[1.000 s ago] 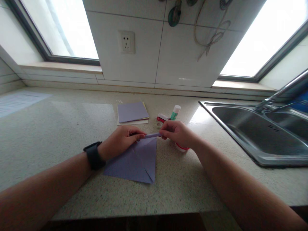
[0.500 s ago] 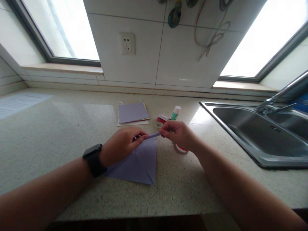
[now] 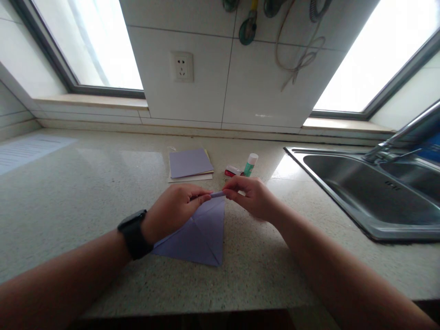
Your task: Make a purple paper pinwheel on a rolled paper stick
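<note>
My left hand and right hand each pinch an end of the rolled tip of the purple paper sheet, which lies flat on the table just below my fingers. I judge I'm mid-roll; next calls for even turning from both ends.
</note>
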A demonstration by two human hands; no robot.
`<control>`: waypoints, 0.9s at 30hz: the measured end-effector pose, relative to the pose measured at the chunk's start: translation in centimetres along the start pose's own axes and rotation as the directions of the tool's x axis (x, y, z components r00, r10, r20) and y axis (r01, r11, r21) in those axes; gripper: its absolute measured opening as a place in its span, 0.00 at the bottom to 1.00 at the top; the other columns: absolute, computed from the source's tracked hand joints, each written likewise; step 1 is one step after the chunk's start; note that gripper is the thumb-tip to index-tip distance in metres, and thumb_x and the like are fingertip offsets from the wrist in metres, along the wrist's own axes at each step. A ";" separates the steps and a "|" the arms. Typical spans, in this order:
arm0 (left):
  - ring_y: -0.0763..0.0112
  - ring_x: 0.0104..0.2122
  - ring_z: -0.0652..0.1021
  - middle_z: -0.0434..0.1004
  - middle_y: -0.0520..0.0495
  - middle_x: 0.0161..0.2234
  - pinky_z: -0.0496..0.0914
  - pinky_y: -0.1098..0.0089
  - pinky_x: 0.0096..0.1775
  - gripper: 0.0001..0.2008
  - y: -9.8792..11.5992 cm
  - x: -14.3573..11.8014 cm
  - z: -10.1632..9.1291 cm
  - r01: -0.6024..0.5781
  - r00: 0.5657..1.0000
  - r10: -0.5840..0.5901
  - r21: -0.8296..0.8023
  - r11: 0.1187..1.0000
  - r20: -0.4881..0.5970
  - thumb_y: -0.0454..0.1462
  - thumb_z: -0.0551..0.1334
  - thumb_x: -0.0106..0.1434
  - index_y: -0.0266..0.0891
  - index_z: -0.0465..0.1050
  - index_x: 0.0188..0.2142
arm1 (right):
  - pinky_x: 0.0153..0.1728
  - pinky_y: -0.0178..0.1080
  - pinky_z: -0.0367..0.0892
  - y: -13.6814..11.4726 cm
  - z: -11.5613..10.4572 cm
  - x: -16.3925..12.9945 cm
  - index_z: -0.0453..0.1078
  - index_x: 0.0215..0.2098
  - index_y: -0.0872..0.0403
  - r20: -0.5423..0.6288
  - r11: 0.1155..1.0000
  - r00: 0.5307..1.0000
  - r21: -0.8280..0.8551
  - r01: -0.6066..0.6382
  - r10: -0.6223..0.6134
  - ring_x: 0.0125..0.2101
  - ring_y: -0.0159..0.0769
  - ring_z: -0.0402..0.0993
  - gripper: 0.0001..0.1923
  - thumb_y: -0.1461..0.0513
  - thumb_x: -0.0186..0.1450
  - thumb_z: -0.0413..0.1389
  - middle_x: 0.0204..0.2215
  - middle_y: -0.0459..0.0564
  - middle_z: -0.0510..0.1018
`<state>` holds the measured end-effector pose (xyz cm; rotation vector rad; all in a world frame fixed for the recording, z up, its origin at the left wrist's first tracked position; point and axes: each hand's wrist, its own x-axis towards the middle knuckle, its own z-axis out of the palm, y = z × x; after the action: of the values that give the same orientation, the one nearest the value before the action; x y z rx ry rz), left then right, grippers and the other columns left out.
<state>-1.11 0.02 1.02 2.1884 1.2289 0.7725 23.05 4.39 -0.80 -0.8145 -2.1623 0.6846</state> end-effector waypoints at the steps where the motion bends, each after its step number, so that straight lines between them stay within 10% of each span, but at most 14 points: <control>1: 0.65 0.40 0.82 0.86 0.52 0.40 0.71 0.68 0.41 0.11 -0.1 0.0 0.0 0.023 1.000 -0.023 -0.040 0.999 0.002 0.43 0.60 0.71 0.47 0.84 0.42 | 0.33 0.33 0.67 -0.1 0.0 0.0 0.76 0.38 0.55 -0.003 1.000 1.000 0.009 0.004 -0.004 0.30 0.29 0.73 0.06 0.60 0.69 0.60 0.28 0.45 0.78; 21: 0.65 0.35 0.80 0.85 0.49 0.35 0.71 0.68 0.36 0.16 0.3 0.0 0.6 0.089 0.994 -0.067 -0.296 0.951 0.085 0.46 0.61 0.70 0.44 0.82 0.50 | 0.35 0.36 0.69 -1.0 0.6 0.0 0.77 0.37 0.53 -0.024 0.997 0.999 0.073 0.034 -0.033 0.31 0.31 0.75 0.07 0.58 0.68 0.61 0.30 0.46 0.80; 27: 0.69 0.30 0.78 0.82 0.49 0.31 0.72 0.70 0.34 0.12 -0.2 0.3 0.6 0.223 0.974 -0.186 -0.389 0.894 0.131 0.43 0.65 0.66 0.41 0.83 0.44 | 0.36 0.39 0.70 0.9 -0.4 0.3 0.73 0.43 0.52 -0.248 0.994 0.963 0.057 -0.094 0.106 0.34 0.34 0.76 0.08 0.57 0.70 0.58 0.34 0.48 0.80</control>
<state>-0.63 0.26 0.53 1.7114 1.1175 0.7525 23.50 5.29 -0.97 -0.9390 -1.8825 0.6409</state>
